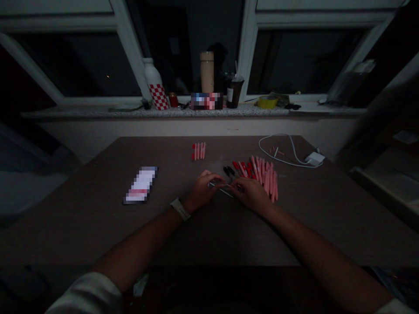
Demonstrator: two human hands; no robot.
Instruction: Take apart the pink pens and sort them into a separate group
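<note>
Because the piece between them is so slight, both hands work close together over the middle of the counter (196,235), the left hand (203,190) and right hand (250,192) meeting with bent fingers. Their fingertips appear pinched on a slender piece (225,186), probably since a fingertip grip suits something this thin; the dim light hides exactly what it is. Just below it runs a pale rod (226,192), and whether this is held or lies on the counter I cannot tell.

Beside the right hand lie a bunch of pink pens (266,176), red pieces (250,170) and black pieces (229,171), presumably kept there to be within easy reach. Beyond the hands, a small row of pens (200,151) lies side by side, well apart from the bunch, perhaps so the two groups don't mix. The phone (141,185) rests off to the left and the charger (314,159) to the far right, which leaves the middle free for the fingers.
</note>
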